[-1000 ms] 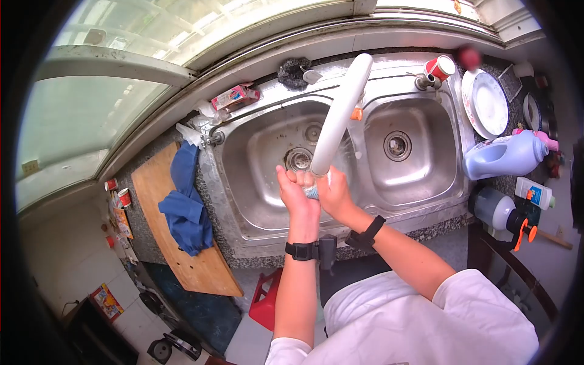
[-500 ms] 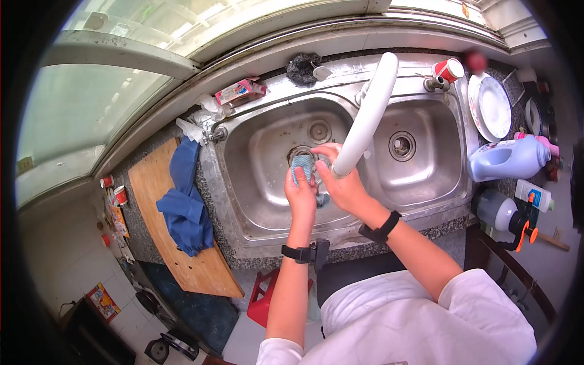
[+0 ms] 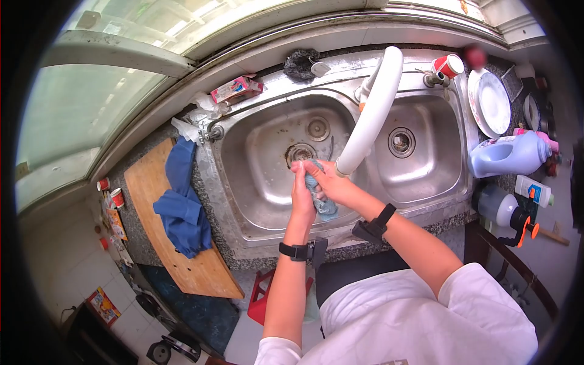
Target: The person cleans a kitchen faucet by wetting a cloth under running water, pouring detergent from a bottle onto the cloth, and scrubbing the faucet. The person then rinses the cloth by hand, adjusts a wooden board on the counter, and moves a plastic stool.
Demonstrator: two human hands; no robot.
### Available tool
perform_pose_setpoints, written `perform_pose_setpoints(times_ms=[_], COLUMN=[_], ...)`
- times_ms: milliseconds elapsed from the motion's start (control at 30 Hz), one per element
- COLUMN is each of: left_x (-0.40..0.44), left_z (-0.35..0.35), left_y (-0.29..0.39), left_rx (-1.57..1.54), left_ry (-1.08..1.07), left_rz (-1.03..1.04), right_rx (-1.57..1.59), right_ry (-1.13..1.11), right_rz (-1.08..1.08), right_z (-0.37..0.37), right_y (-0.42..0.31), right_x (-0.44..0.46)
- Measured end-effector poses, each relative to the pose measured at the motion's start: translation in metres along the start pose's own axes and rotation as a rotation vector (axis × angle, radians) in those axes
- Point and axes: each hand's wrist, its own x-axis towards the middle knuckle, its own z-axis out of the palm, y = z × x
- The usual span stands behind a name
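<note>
My left hand (image 3: 302, 193) and my right hand (image 3: 338, 186) are pressed together over the left sink basin (image 3: 255, 182). Between them is a wet blue-green cloth (image 3: 326, 208), bunched up, its lower end hanging below the fingers. Both hands are closed on it, the right fingers wrapping across from the right side. Whether anything else is inside the cloth is hidden. Just above my right hand ends the thick white faucet spout (image 3: 376, 112). The basin drain (image 3: 300, 153) lies right beyond my fingertips.
A second basin (image 3: 420, 173) adjoins on the right. Plates (image 3: 494, 104), a lavender jug (image 3: 508, 157) and a spray bottle (image 3: 496, 205) stand beyond it. Left, blue cloth (image 3: 182, 219) lies on a wooden board (image 3: 143, 182). A box (image 3: 236, 89) and dark scrubber (image 3: 300, 64) sit behind.
My hands have come together, and the cloth, earlier in my left hand, is now squeezed between both and hangs lower. The clear, glass-like object seen between the hands no longer shows.
</note>
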Motion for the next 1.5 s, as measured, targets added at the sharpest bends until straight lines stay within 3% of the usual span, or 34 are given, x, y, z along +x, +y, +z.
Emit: perform_pose_setpoints(times_ms=[33, 67, 167, 267, 367, 433, 467, 533, 567, 767, 867, 967, 1033, 1067, 1133, 1167, 1200, 1300, 1333, 1400, 1433, 1500], left_x=[-0.003, -0.01, -0.019, -0.02, -0.013, -0.011, -0.011, -0.014, -0.013, -0.012, -0.011, -0.005, -0.013, -0.012, -0.009, -0.006, -0.004, 0.007, 0.009, 0.006, 0.003, 0.018], left_z=[-0.001, 0.013, 0.022, 0.001, 0.0, 0.012, 0.018, 0.029, 0.025, 0.018, 0.013, -0.004, 0.03, 0.03, 0.024, 0.026, 0.029, 0.036, 0.035, 0.055, 0.077, 0.056], left_y=[-0.004, -0.002, -0.011, -0.017, -0.021, -0.031, -0.031, -0.03, -0.031, -0.033, -0.028, -0.024, -0.02, -0.017, -0.009, -0.004, -0.004, -0.007, -0.01, -0.003, -0.001, -0.008], left_rx=[0.0, 0.096, 0.266, 0.366, 0.285, 0.643, 0.641, 0.748, 0.747, 0.608, 0.43, 0.034, -0.121, -0.119, -0.216, -0.272, -0.273, -0.04, -0.037, -0.015, -0.116, -0.169], left_ry=[-0.001, 0.04, 0.096, 0.053, 0.133, 0.366, 0.367, 0.359, 0.361, 0.31, 0.29, -0.074, 0.217, 0.213, 0.067, 0.145, 0.143, 0.165, 0.166, 0.189, 0.267, 0.139], left_rz=[0.0, 0.01, 0.007, 0.002, -0.016, 0.227, 0.224, 0.521, 0.52, 0.433, 0.292, 0.153, 0.292, 0.295, 0.291, 0.277, 0.279, 0.422, 0.422, 0.372, 0.346, 0.315], right_rx=[-0.136, -0.138, 0.249, 0.447, 0.879, 0.842, 0.842, 0.779, 0.779, 0.938, 0.971, 1.078, 1.068, 1.069, 0.9, 0.623, 0.621, -0.402, -0.4, -0.778, -0.776, -0.846], right_ry=[0.059, 0.059, 0.243, 0.386, 0.473, 0.467, 0.469, 0.472, 0.472, 0.505, 0.528, 0.476, 0.476, 0.473, 0.336, 0.389, 0.387, 0.563, 0.563, 0.573, 0.579, 0.538], right_rz=[0.152, 0.151, -0.134, -0.17, -0.096, -0.069, -0.066, -0.111, -0.109, -0.052, -0.025, -0.151, -0.176, -0.182, -0.183, -0.23, -0.231, -0.485, -0.484, -0.391, -0.392, -0.212], right_z=[-0.001, 0.001, 0.009, 0.017, 0.02, 0.021, 0.022, 0.024, 0.024, 0.02, 0.014, 0.007, 0.011, 0.014, 0.023, 0.022, 0.021, 0.018, 0.018, 0.015, 0.011, 0.002], right_y=[-0.006, -0.009, -0.014, -0.012, -0.011, -0.012, -0.015, -0.019, -0.023, -0.02, -0.018, -0.014, -0.016, -0.015, -0.009, 0.014, 0.024, 0.01, 0.013, 0.02, 0.02, 0.016], right_x=[-0.004, -0.006, -0.003, 0.008, 0.014, 0.009, 0.007, 0.004, 0.003, 0.01, 0.013, 0.013, 0.007, 0.001, -0.015, -0.012, -0.014, -0.033, -0.033, -0.035, -0.035, -0.036])
